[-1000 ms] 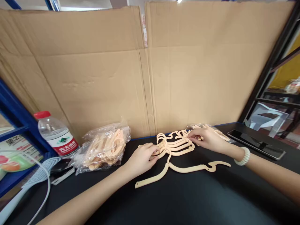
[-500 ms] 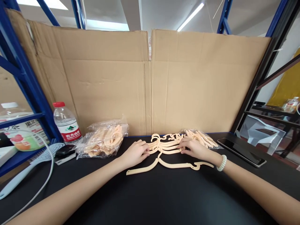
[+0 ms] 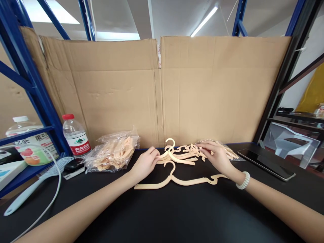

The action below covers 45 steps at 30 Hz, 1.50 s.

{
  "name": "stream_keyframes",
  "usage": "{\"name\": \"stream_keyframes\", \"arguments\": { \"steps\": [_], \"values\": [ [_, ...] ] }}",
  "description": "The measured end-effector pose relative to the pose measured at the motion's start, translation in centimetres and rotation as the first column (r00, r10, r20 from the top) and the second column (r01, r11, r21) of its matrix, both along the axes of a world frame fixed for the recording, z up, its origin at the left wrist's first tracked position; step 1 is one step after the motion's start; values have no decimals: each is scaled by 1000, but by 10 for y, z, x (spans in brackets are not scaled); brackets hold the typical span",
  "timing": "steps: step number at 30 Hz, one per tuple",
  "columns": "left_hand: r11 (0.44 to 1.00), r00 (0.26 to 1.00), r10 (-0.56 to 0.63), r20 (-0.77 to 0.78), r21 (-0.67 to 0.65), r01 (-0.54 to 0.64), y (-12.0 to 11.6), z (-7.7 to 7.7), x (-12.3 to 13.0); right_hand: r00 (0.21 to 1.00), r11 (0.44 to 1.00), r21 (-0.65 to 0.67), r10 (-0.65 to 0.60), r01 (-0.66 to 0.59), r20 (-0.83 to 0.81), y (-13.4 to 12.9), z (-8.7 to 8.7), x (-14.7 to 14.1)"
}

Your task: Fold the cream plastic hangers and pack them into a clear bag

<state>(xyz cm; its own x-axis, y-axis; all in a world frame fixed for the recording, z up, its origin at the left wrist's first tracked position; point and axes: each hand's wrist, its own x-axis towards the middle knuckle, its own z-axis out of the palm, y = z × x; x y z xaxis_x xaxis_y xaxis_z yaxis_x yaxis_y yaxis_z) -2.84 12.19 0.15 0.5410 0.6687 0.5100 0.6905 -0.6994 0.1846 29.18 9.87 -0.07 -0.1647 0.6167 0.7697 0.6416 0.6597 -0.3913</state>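
A beige hanger [image 3: 187, 182] lies unfolded on the black table, its hook pointing away from me and its right arm ending in a curved piece. Behind it is a stack of beige hangers [image 3: 183, 156]. My left hand [image 3: 147, 161] pinches the left end of the top hanger [image 3: 174, 156], whose hook is raised. Beside the small curved pieces [image 3: 199, 152] at the stack's right is my right hand [image 3: 214, 156], fingers apart and reaching over them. A plastic bag of hangers [image 3: 229, 152] lies partly behind that hand.
On the left are a bag of beige parts [image 3: 113, 153], a red-capped bottle [image 3: 77, 138], a pale brush [image 3: 37, 182] with a cable and a black object. A tablet [image 3: 267, 164] lies at the right. Cardboard [image 3: 215, 91] stands along the back.
The top hanger of the stack is lifted and shifted at my left hand. My right hand has moved away from the hanger's right end, up and right to the small pieces.
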Motion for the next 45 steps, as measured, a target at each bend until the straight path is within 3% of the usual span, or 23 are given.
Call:
{"name": "stream_keyframes", "arguments": {
  "steps": [3,5,9,12,15,17,21,26,29,33,39,42,45],
  "values": [
    [999,995,20,100,36,-24,2,4,-2,986,993,22,-112,116,-123,-4,4,-2],
    [1000,989,14,144,20,-17,3,8,-3,972,989,-63,-143,133,-188,-9,6,-3],
    [998,974,26,226,-56,-14,-2,17,-4,898,956,-277,-39,-93,-438,-25,16,-9],
    [998,966,33,256,-64,-17,-15,21,-4,783,902,-304,58,-308,-620,-37,24,-16],
    [997,956,13,293,-75,9,-33,19,-6,650,832,-315,70,-456,-757,-47,27,-22],
    [994,944,-12,331,-95,46,-45,13,-8,595,795,-351,16,-495,-803,-50,23,-24],
    [991,933,-26,358,-112,70,-59,-4,-11,567,704,-458,-96,-542,-818,-55,6,-26],
    [997,922,28,385,-79,2,-62,-13,-11,495,651,-439,-111,-620,-862,-59,-1,-28],
    [997,911,68,407,-48,-53,-63,-12,-13,482,625,-413,-68,-662,-874,-63,1,-30],
    [998,910,55,411,-46,-40,-68,-13,-16,495,568,-419,-23,-708,-869,-70,2,-34],
    [998,907,66,415,-25,-61,-70,-17,-20,593,646,-483,-57,-591,-803,-68,-2,-33],
    [997,909,70,411,-8,-73,-69,-17,-20,607,596,-521,-69,-611,-791,-64,-4,-29],
    [998,911,58,409,13,-69,-69,-17,-19,572,502,-521,-61,-691,-818,-64,-3,-28]
  ]
}}
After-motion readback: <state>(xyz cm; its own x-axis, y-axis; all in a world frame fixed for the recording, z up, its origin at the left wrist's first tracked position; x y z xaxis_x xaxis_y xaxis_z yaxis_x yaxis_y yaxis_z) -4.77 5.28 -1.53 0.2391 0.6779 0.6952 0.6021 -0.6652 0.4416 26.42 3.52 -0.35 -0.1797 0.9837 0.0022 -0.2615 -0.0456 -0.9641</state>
